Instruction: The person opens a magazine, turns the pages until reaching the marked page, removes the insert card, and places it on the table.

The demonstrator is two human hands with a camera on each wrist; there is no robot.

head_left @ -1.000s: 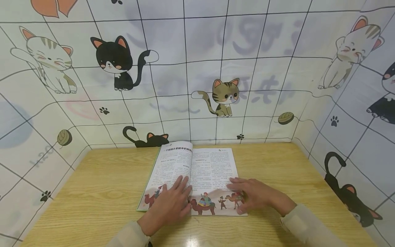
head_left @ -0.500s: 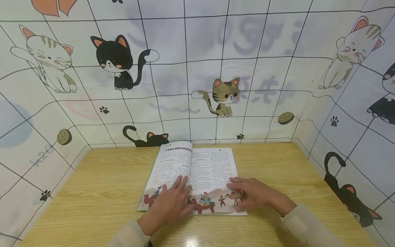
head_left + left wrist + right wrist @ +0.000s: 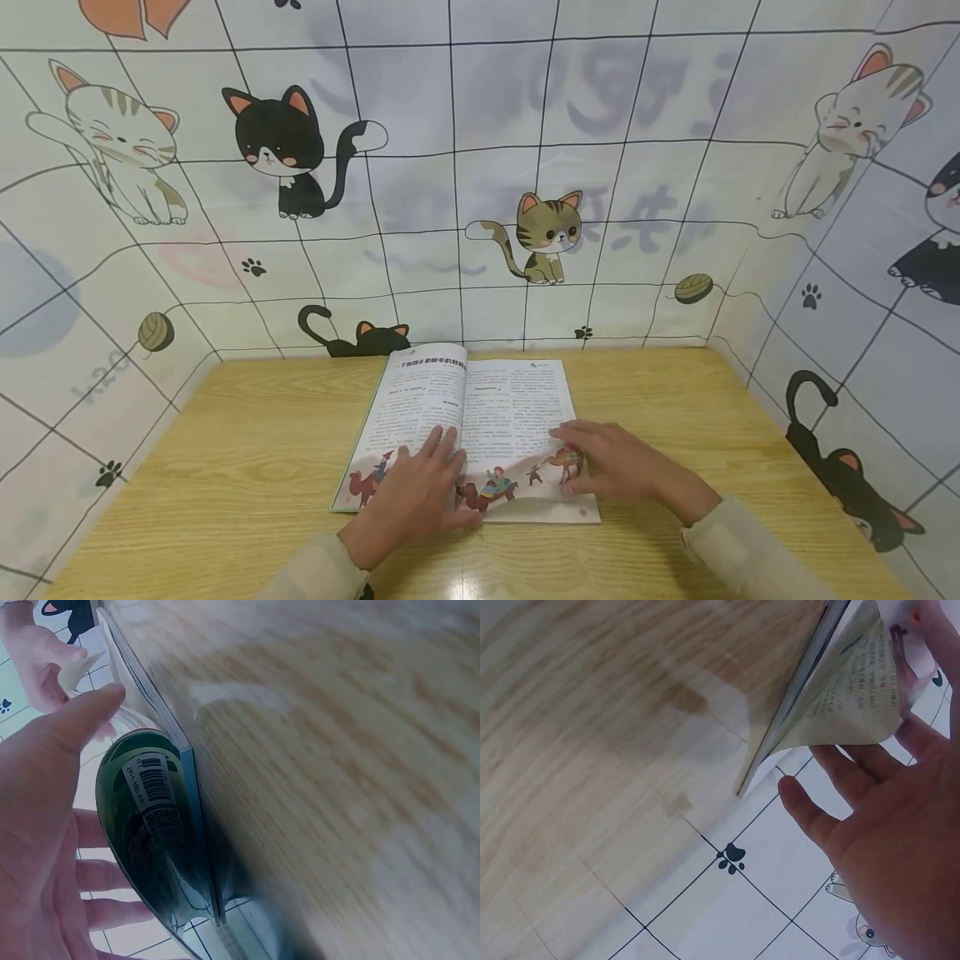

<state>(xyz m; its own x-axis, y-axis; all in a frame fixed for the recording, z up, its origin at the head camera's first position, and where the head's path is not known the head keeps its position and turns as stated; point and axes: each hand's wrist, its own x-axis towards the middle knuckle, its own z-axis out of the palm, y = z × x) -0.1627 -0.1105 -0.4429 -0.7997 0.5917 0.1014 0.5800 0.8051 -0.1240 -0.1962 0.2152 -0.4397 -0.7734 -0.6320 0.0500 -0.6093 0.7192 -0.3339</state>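
An open magazine (image 3: pixel 517 408), with dense print and camel drawings along the bottom, lies on the wooden table. My left hand (image 3: pixel 420 496) rests on the lower left page beside the fold, fingers spread and thumb pointing right. In the left wrist view, the green outer cover (image 3: pixel 154 825) with a barcode curves up beside that hand's fingers. At the right page's edge, my right hand (image 3: pixel 618 462) pinches a single page (image 3: pixel 855 697) between thumb and fingers. Its lower corner is bent up off the sheets below, and some fingertips are hidden behind the paper.
The wooden table (image 3: pixel 247 450) extends to both sides of the magazine. A white grid-patterned cloth (image 3: pixel 420 200) with cartoon cats rises behind the table and along both sides.
The right hand has moved slightly up and left, lifting and bending the lower right page, so another sheet shows beneath. The left thumb has straightened rightward; the left hand otherwise stays in place.
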